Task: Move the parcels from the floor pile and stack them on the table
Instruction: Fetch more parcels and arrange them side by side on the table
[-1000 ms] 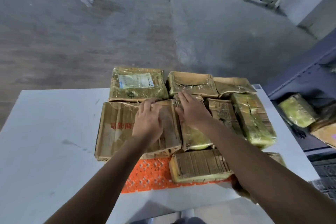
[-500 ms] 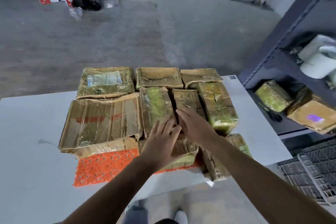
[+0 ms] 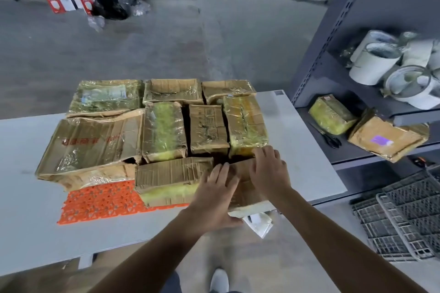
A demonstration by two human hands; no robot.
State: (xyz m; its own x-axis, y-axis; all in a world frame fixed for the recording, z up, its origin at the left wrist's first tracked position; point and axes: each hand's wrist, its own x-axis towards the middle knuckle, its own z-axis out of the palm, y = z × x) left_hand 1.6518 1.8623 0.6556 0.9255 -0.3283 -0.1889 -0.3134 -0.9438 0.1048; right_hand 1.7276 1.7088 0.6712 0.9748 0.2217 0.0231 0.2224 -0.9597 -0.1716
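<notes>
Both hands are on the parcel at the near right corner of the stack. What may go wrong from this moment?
1. The parcel under the left hand and right hand lies right at the near edge of the table; it may slip off once released.
2. A white packet hangs past that edge beneath it and may drop.
3. The orange mat under the stack might slide if parcels are pushed.

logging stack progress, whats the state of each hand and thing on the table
left hand, open, flat on the front-right parcel
right hand, open, fingers on that parcel
front-right parcel, at the table's near edge
large carton, crumpled, lying flat
orange mat, partly covered by parcels
</notes>
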